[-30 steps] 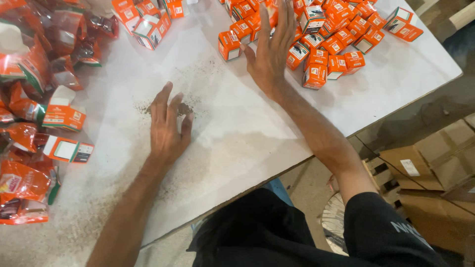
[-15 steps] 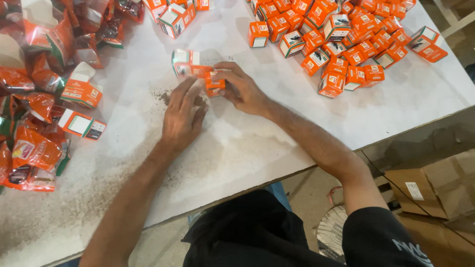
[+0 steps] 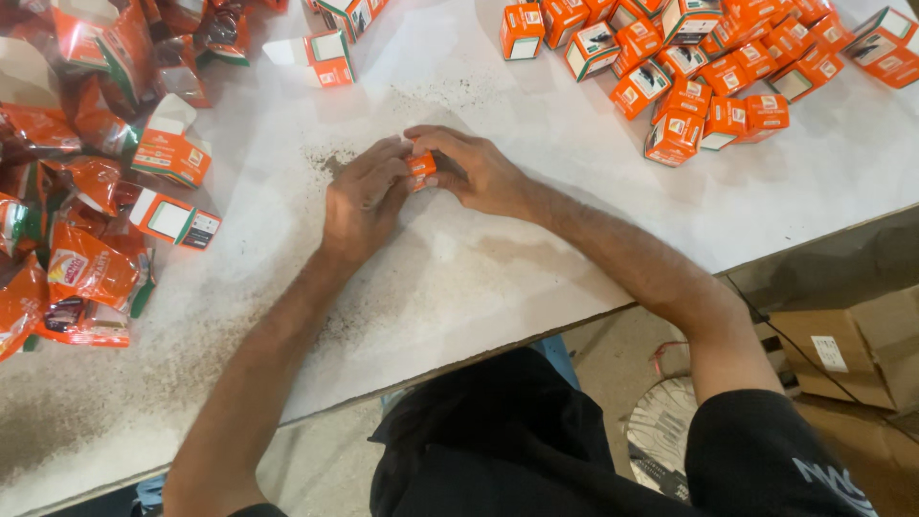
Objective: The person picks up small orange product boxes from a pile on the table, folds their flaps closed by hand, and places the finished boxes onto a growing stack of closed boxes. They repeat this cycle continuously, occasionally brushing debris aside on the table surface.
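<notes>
My left hand and right hand are clamped together around one small orange cardboard box, pressed between my fingers on the dusty white table. More orange boxes lie beyond my right hand.

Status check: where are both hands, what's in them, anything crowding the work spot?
Left hand and right hand both closed on one small orange carton at table centre. Carton pile far right, orange pouches left, both apart from hands.

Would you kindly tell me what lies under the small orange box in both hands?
Under the small orange box is the white table, dusted with dark specks. The left hand and right hand cover most of the box.
</notes>
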`<action>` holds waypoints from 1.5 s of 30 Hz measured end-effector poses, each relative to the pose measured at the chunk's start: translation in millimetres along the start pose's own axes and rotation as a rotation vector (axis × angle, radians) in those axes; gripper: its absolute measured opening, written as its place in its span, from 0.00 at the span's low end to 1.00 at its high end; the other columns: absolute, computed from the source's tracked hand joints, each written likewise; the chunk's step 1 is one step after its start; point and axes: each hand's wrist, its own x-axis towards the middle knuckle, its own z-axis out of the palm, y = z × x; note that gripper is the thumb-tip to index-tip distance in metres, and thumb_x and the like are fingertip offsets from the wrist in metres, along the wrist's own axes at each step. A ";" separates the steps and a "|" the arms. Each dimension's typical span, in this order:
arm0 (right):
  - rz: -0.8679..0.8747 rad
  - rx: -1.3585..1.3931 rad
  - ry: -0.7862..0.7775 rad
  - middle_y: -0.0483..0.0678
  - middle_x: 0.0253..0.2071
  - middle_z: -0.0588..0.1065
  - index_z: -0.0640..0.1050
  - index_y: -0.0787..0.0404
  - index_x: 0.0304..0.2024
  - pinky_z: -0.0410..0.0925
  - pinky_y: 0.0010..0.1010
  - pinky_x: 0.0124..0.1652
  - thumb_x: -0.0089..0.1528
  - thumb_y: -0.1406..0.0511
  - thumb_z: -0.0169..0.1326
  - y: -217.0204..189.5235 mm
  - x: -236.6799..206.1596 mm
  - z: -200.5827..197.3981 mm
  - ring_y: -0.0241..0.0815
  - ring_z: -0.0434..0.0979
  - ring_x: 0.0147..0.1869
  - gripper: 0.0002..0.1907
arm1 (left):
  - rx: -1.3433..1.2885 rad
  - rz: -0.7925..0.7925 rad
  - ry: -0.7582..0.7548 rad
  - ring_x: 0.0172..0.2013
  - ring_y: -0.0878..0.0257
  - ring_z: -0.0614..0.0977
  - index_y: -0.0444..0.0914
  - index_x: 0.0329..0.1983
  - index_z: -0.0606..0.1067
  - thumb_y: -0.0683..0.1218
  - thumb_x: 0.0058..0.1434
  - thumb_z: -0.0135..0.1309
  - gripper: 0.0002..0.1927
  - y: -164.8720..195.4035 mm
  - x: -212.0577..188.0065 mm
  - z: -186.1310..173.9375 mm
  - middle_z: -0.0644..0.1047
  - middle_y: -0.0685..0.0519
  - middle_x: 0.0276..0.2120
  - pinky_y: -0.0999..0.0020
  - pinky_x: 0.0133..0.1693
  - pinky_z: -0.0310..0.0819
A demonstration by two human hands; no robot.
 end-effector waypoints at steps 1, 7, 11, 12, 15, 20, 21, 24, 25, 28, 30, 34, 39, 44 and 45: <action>0.004 -0.014 0.002 0.54 0.70 0.69 0.70 0.59 0.58 0.74 0.39 0.61 0.62 0.77 0.60 0.3 -0.5 0.3 0.57 0.75 0.68 0.24 | 0.101 0.072 -0.012 0.61 0.44 0.79 0.34 0.44 0.77 0.33 0.62 0.61 0.09 0.4 -0.9 -0.1 0.79 0.44 0.56 0.55 0.59 0.76; 0.015 -0.019 0.000 0.52 0.70 0.67 0.72 0.59 0.56 0.74 0.37 0.59 0.64 0.74 0.62 -6.2 -2.5 -0.8 0.54 0.78 0.65 0.19 | 0.160 0.077 -0.030 0.64 0.41 0.75 0.33 0.51 0.75 0.32 0.63 0.58 0.13 10.1 -3.6 -2.6 0.76 0.41 0.60 0.51 0.59 0.76; -0.015 -0.055 -0.007 0.52 0.69 0.68 0.75 0.58 0.54 0.74 0.39 0.58 0.64 0.74 0.61 -8.5 -0.4 -3.4 0.56 0.77 0.65 0.17 | -0.002 -0.074 -0.034 0.66 0.43 0.75 0.34 0.48 0.73 0.34 0.64 0.60 0.11 9.0 -0.8 -5.2 0.76 0.45 0.62 0.57 0.58 0.80; -0.046 -0.065 -0.005 0.53 0.69 0.68 0.76 0.59 0.54 0.74 0.40 0.59 0.64 0.74 0.61 -7.8 0.0 -3.3 0.57 0.77 0.65 0.17 | 0.015 -0.081 -0.035 0.66 0.44 0.75 0.34 0.50 0.75 0.34 0.63 0.60 0.13 7.6 -0.9 -6.0 0.76 0.45 0.61 0.55 0.58 0.79; -0.079 -0.089 0.009 0.54 0.69 0.68 0.76 0.59 0.56 0.75 0.40 0.60 0.65 0.73 0.60 -4.1 -2.8 -1.8 0.58 0.76 0.66 0.18 | 0.134 0.030 -0.076 0.66 0.42 0.74 0.33 0.50 0.76 0.31 0.62 0.58 0.14 4.8 -3.7 -7.0 0.75 0.42 0.63 0.54 0.59 0.78; -0.074 -0.257 -0.051 0.60 0.72 0.65 0.77 0.58 0.52 0.74 0.41 0.58 0.67 0.69 0.64 2.9 -10.0 0.6 0.56 0.75 0.63 0.12 | 0.291 0.163 -0.087 0.66 0.41 0.74 0.31 0.44 0.73 0.32 0.65 0.59 0.08 8.6 -6.0 -4.3 0.73 0.38 0.65 0.54 0.59 0.79; -0.107 -0.275 -0.029 0.60 0.71 0.65 0.77 0.58 0.52 0.73 0.42 0.58 0.66 0.69 0.64 3.8 -10.3 1.8 0.57 0.75 0.64 0.14 | 0.272 0.162 -0.082 0.67 0.40 0.74 0.31 0.44 0.73 0.32 0.65 0.59 0.08 9.1 -4.9 -3.7 0.72 0.38 0.66 0.54 0.59 0.79; -0.155 -0.308 -0.035 0.59 0.68 0.66 0.77 0.58 0.52 0.72 0.44 0.59 0.63 0.68 0.65 6.6 -8.9 1.7 0.59 0.74 0.66 0.16 | 0.212 0.165 -0.072 0.67 0.39 0.73 0.31 0.46 0.74 0.33 0.64 0.59 0.10 6.1 -3.1 -3.8 0.72 0.37 0.65 0.50 0.61 0.76; -0.117 -0.299 -0.075 0.57 0.67 0.67 0.77 0.58 0.52 0.72 0.44 0.59 0.64 0.68 0.65 7.5 -9.4 -0.9 0.57 0.74 0.65 0.15 | 0.186 0.164 -0.078 0.67 0.38 0.73 0.30 0.47 0.74 0.34 0.63 0.60 0.11 3.0 -3.6 -4.2 0.72 0.36 0.65 0.48 0.63 0.74; -0.128 -0.483 0.104 0.53 0.70 0.64 0.76 0.54 0.57 0.70 0.44 0.66 0.66 0.70 0.64 16.5 0.3 -19.4 0.57 0.71 0.71 0.18 | 0.164 0.182 0.028 0.70 0.39 0.68 0.30 0.58 0.71 0.36 0.65 0.61 0.19 -16.8 -1.6 -9.0 0.68 0.38 0.67 0.42 0.70 0.64; -0.064 -0.746 0.323 0.57 0.73 0.57 0.72 0.54 0.64 0.62 0.51 0.71 0.65 0.68 0.66 23.6 7.2 -37.1 0.63 0.61 0.76 0.26 | 0.319 0.107 0.034 0.73 0.37 0.64 0.30 0.65 0.68 0.35 0.66 0.58 0.25 -40.1 10.6 -18.4 0.65 0.37 0.71 0.41 0.73 0.59; -0.059 -0.832 0.379 0.67 0.77 0.46 0.59 0.61 0.75 0.49 0.59 0.75 0.66 0.63 0.70 27.1 10.0 -42.4 0.68 0.46 0.81 0.43 | 0.646 0.056 0.074 0.72 0.34 0.59 0.30 0.69 0.65 0.35 0.65 0.56 0.29 -91.6 70.0 -41.3 0.64 0.35 0.69 0.34 0.68 0.49; -0.059 -0.555 0.165 0.67 0.77 0.49 0.52 0.64 0.76 0.53 0.57 0.74 0.60 0.66 0.67 24.3 10.8 -1.7 0.69 0.50 0.80 0.50 | 0.537 0.002 -0.250 0.54 0.44 0.78 0.40 0.55 0.76 0.37 0.65 0.58 0.15 -81.8 95.8 -35.2 0.77 0.44 0.49 0.50 0.58 0.71; 0.210 -0.262 0.024 0.58 0.67 0.67 0.56 0.63 0.72 0.63 0.48 0.67 0.62 0.69 0.62 24.7 14.1 4.8 0.61 0.67 0.72 0.41 | 0.175 0.242 -0.167 0.51 0.44 0.79 0.35 0.56 0.74 0.33 0.58 0.53 0.21 -69.0 97.1 -34.6 0.77 0.43 0.48 0.51 0.54 0.75; 0.299 -0.152 0.057 0.57 0.65 0.69 0.58 0.62 0.70 0.65 0.47 0.65 0.63 0.68 0.62 24.1 13.8 3.9 0.59 0.70 0.70 0.37 | 0.150 0.264 -0.096 0.54 0.43 0.79 0.34 0.57 0.73 0.32 0.57 0.52 0.23 -80.3 108.2 -47.4 0.77 0.41 0.52 0.51 0.57 0.76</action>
